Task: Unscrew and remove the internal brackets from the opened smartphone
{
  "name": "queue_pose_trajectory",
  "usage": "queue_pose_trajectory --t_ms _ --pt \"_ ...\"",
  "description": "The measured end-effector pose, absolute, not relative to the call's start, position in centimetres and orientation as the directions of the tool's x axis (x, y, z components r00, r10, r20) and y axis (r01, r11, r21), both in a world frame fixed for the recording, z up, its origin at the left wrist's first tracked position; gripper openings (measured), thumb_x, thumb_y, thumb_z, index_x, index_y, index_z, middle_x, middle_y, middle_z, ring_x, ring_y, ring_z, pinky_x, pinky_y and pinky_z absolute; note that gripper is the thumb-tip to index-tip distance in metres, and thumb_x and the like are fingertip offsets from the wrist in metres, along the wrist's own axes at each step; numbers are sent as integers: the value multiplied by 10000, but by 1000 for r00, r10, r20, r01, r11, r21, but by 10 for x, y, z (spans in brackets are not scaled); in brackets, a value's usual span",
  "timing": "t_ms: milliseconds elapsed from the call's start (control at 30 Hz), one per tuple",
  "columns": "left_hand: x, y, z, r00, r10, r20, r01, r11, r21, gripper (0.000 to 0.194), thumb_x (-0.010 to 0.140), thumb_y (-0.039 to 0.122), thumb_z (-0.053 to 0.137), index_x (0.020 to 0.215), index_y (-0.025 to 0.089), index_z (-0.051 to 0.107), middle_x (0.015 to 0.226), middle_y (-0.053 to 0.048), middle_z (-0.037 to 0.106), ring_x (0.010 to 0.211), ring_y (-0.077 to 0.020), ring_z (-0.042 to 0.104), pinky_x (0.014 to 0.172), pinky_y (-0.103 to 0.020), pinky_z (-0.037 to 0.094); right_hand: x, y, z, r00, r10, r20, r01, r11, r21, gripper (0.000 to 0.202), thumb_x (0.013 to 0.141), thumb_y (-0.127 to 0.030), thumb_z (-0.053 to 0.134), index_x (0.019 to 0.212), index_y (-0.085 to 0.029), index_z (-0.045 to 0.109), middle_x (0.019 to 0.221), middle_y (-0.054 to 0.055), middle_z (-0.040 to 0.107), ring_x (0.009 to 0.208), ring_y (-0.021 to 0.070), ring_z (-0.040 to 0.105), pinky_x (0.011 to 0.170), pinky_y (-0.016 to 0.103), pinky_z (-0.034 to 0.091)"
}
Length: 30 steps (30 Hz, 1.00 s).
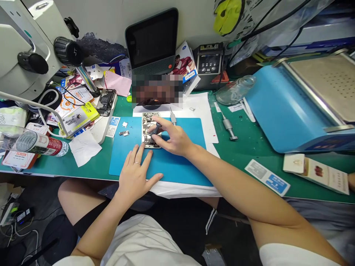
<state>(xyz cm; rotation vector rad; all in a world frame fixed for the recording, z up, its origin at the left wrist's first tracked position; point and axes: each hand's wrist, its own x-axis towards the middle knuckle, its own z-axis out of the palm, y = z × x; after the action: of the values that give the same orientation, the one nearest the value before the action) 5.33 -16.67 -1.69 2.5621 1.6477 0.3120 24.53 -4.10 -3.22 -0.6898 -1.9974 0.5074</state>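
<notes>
An opened phone [145, 127] with bare inner parts lies on the blue mat [185, 166]. Over it, my right hand [176, 139] pinches a small dark screwdriver [155, 130], its tip down at the phone's lower part. My left hand [134, 173] rests on the mat with fingers spread, fingertips at the phone's lower left edge. It holds nothing. Just behind my right hand lies a grey screwdriver [173, 118]. Small metal phone parts [124, 133] sit left of the phone.
Another screwdriver [228, 127] lies to the right, near a glass jar [235, 90] and a blue machine [266, 111]. A microscope stand [88, 79], battery box [79, 120] and plastic bottle [41, 143] crowd the left. A dark-screened device [152, 40] stands behind. Cards [267, 177] lie front right.
</notes>
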Motion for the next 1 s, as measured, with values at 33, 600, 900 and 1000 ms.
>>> queue_pose_trajectory --t_ms 33,600,900,1000 --pt "53 -167 -17 401 907 127 891 -419 176 728 995 646 515 1533 156 493 1685 -178 329 1567 -383 311 1229 -565 389 245 -41 -33 -406 654 639 262 753 -604 576 992 -205 564 1536 -259 382 1079 50 776 845 149 774 763 287 668" --pt "53 -167 -20 342 925 165 907 -371 200 898 959 708 531 1623 145 309 1708 -216 243 1585 -408 251 1221 -570 382 238 -47 -33 -378 726 574 -3 619 -785 481 988 -254 647 1420 -292 440 1071 40 754 920 138 764 810 268 649" --pt "54 -165 -19 355 921 163 900 -384 206 897 959 698 534 1613 122 319 1681 -132 359 1583 -406 244 1241 -565 355 238 -47 -31 -420 746 516 -106 525 -845 473 980 -242 659 1405 -289 457 1083 38 750 947 132 757 829 261 646" --pt "53 -165 -18 365 918 155 895 -392 211 870 978 675 520 1618 124 310 1680 -121 364 1586 -406 234 1244 -564 350 238 -48 -31 -423 752 505 -112 510 -853 478 979 -235 661 1408 -290 458 1084 37 749 940 132 758 831 263 650"
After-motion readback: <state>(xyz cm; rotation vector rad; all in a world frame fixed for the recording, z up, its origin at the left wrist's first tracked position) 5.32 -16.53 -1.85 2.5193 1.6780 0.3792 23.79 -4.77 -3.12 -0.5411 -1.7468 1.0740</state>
